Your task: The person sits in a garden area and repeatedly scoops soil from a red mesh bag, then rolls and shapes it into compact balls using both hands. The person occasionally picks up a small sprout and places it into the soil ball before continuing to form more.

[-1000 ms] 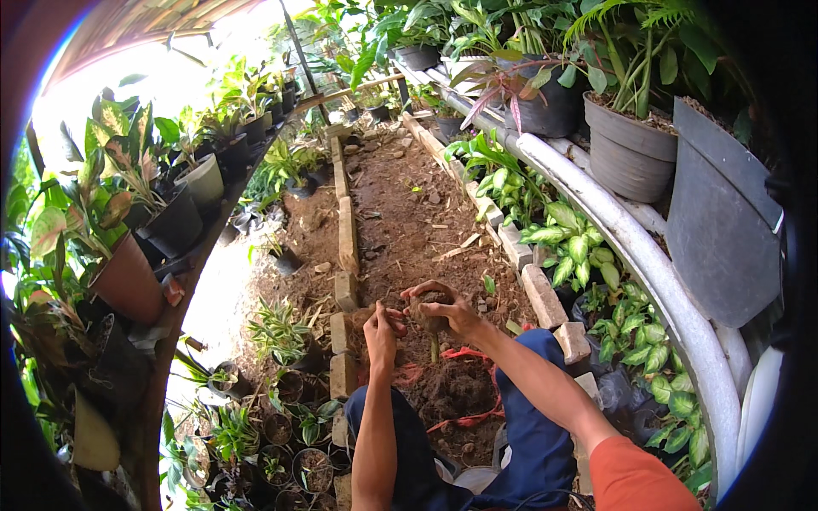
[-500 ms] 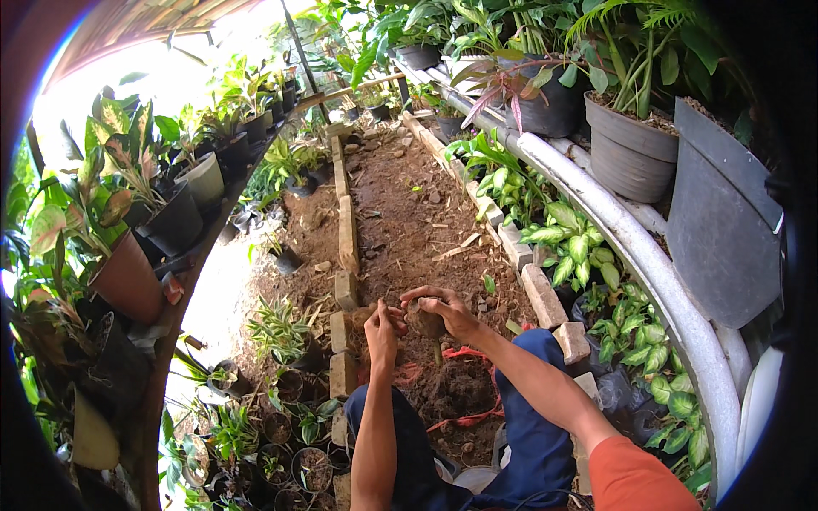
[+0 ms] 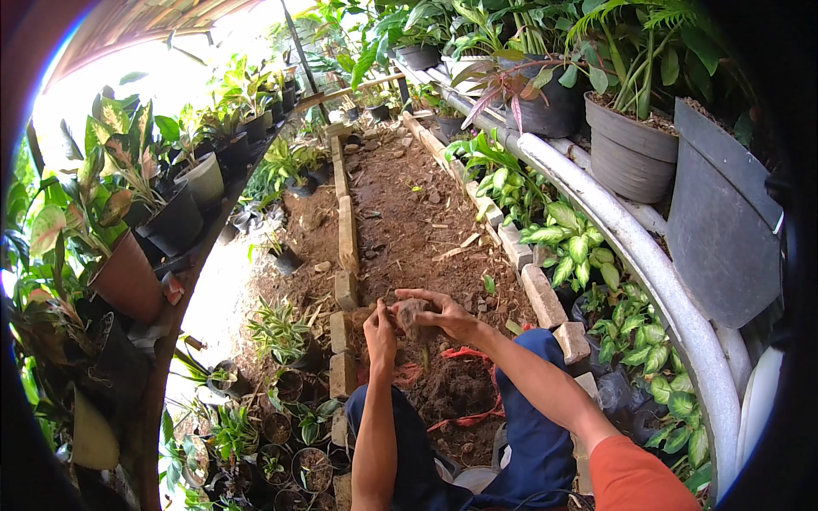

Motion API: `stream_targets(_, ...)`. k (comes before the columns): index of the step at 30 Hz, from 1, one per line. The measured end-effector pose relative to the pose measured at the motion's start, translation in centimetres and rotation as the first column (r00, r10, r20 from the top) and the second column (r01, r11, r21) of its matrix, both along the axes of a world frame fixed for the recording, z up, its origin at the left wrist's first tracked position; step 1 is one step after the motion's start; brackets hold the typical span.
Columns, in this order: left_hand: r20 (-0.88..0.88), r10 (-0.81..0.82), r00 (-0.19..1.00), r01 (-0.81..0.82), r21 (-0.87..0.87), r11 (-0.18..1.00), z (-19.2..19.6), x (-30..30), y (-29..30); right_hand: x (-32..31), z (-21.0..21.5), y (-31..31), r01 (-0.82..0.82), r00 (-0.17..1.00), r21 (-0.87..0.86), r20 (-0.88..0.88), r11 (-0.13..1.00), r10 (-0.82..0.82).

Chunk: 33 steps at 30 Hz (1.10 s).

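Fingers of left hand (image 3: 380, 325) and right hand (image 3: 447, 317) closed around soil clod (image 3: 413, 317); crumbling unfinished, soil heap (image 3: 456, 387) below.

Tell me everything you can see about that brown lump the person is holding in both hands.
The brown lump is a small, rough, rounded clod, earth-coloured like the soil bed beyond it; whether it is soil or something else cannot be told. It is held in the air between both hands, above the person's knees. The left hand touches its left side, and the right hand curls over its top and right side, hiding part of it. Below it lies a dark soil heap.
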<state>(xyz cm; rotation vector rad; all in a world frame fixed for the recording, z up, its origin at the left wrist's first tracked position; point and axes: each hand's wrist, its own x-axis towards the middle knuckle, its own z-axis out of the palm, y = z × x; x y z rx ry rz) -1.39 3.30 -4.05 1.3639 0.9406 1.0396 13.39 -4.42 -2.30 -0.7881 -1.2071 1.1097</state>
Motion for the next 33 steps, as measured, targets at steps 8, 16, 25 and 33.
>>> stream_targets(8, 0.05, -0.021, 0.999, 0.023, -0.037, 0.999, -0.2, -0.1, 0.2, 0.2, -1.1, 0.2, -0.195, 0.948, -0.192, -0.287, 0.962, 0.135)
stream_targets(16, 0.046, -0.021, 0.999, 0.022, -0.03, 0.999, -0.5, -0.2, 0.5, 0.0, -0.7, 0.4, -0.022, 0.975, -0.099, -0.221, 0.995, -0.001)
stream_targets(25, 0.039, -0.024, 0.999, 0.024, -0.012, 1.0, -0.6, 0.0, 0.4, -0.4, 0.4, 0.0, 0.087, 0.991, 0.033, -0.109, 0.996, -0.083)
stream_targets(33, 0.033, -0.011, 0.999, 0.012, -0.027, 1.0, -0.7, -0.1, 0.4, -0.1, 1.1, -0.8, -0.194, 0.82, -0.175, -0.57, 0.965, 0.062)
